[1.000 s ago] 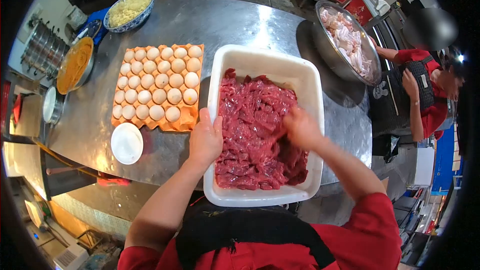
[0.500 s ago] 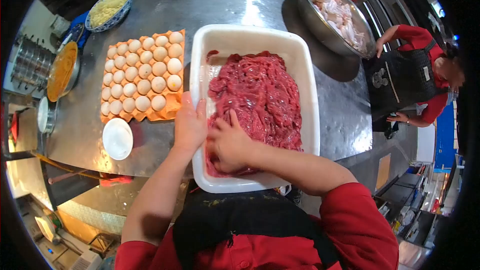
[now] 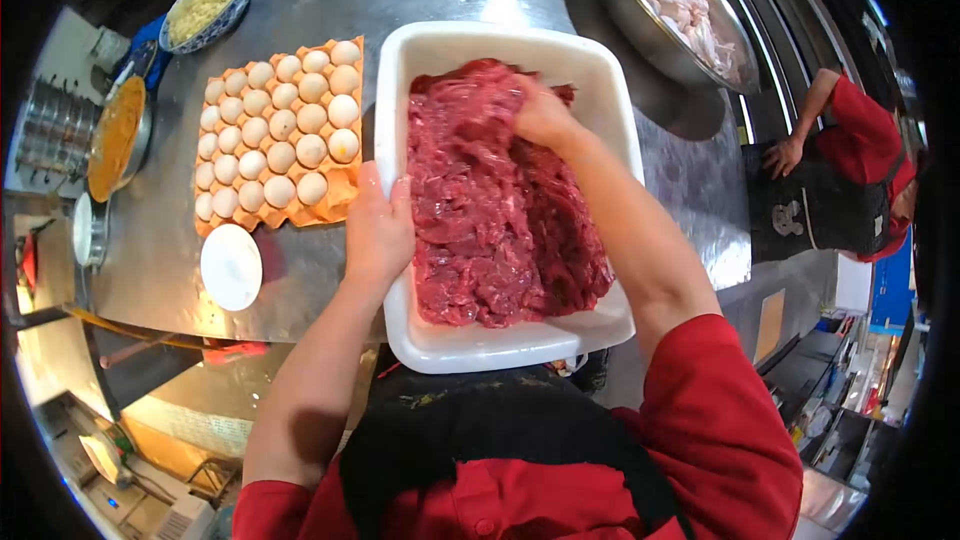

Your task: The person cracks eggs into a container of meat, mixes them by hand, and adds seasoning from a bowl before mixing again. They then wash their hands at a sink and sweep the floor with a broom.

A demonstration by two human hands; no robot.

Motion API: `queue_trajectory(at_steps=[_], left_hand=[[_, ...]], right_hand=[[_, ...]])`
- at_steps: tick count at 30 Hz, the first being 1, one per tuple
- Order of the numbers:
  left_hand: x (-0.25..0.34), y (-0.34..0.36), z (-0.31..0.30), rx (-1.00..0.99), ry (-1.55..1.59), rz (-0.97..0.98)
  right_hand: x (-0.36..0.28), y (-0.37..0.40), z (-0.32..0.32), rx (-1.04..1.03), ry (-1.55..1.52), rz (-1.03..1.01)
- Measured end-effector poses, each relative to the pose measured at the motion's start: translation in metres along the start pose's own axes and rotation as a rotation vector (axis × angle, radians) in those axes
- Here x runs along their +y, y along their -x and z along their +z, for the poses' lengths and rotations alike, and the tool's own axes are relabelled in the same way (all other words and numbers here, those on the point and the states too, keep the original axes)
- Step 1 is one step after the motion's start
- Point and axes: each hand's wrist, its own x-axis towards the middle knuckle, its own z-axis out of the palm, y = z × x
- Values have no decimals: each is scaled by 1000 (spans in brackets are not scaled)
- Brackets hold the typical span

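A white plastic tub (image 3: 610,80) holds a large heap of wet, red raw sliced meat (image 3: 470,230). My left hand (image 3: 380,235) grips the tub's left wall, its thumb on the rim and its fingers along the outside. At the far part of the tub, my right hand (image 3: 545,118) is closed on some of the meat, and its fingertips are buried and slightly blurred there. The meat is piled up toward the left, with a fold running down the right of the middle.
Left of the tub lies a carton of eggs (image 3: 282,124), with a small white bowl (image 3: 231,267) nearer me. A patterned bowl of chopped yellowish food (image 3: 210,2) stands back left. A metal basin (image 3: 660,35) of pale raw meat is back right. A person (image 3: 840,165) stands at the right.
My right hand has moved from the near left of the tub to its far side, dragging meat along. The meat has shifted left. My left hand stays on the rim.
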Motion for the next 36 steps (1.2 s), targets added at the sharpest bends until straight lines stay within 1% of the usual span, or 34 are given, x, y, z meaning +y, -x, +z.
queue_trajectory(at_steps=[2, 4, 6, 8, 10, 12, 13, 15, 16, 18, 19, 20, 22, 23, 25, 26, 28, 30, 32, 33, 34, 36], left_hand=[[4, 0, -1, 38, -50, 10], [-1, 0, 0, 28, -23, 49], [-6, 0, 1, 31, -7, 63], [-3, 0, 1, 34, 6, 75], [-4, 0, 2, 32, 24, 57], [-7, 0, 2, 49, 10, 79], [-8, 0, 3, 65, -4, 107], [-4, 0, 1, 51, 4, 76], [-1, 0, -1, 34, 7, 52], [5, 1, -2, 21, 43, 18], [7, 1, -2, 6, 74, -7], [6, 2, -2, 8, 75, -14], [5, 1, -1, -6, 94, -46], [5, 0, -1, 14, 88, -43], [4, 1, -2, 10, 20, -86], [4, 0, -4, 11, 4, -76], [5, 1, -3, -15, 12, -93], [-1, -1, 0, -29, 5, -91], [-2, 0, 0, -40, 5, -93], [1, 0, -1, -12, -15, -36], [3, 0, -1, 17, -32, 23], [2, 1, -2, -2, -32, 15]], right_hand=[[-52, 36, 27, -89, 131, 16], [-60, 78, 62, -12, 320, -383], [-81, 138, 56, -244, 433, -342], [-64, 180, 46, -356, 402, -396], [-47, 201, 24, -465, 432, -308], [-39, 217, 3, -388, 600, -202], [-32, 224, -1, -394, 604, -203], [-17, 231, -1, 20, 468, -163], [-13, 229, 3, 11, 474, -166], [-11, 222, 10, 39, -672, 421], [-30, 214, 7, -15, -1016, 616], [-38, 207, 18, -20, -1012, 619], [-54, 188, 41, -209, -1589, 901], [-59, 174, 48, -226, -1583, 886], [-67, 149, 60, -297, -1733, 855], [-69, 135, 61, -305, -1749, 843], [-68, 109, 57, -334, -1965, 563], [-74, 88, 38, -271, -2010, 354], [-73, 72, 8, -224, -1825, 251], [-66, 63, -6, -188, -1658, 290], [-44, 46, -9, -70, -1410, 370], [-15, 43, -36, -52, -1018, 144]])
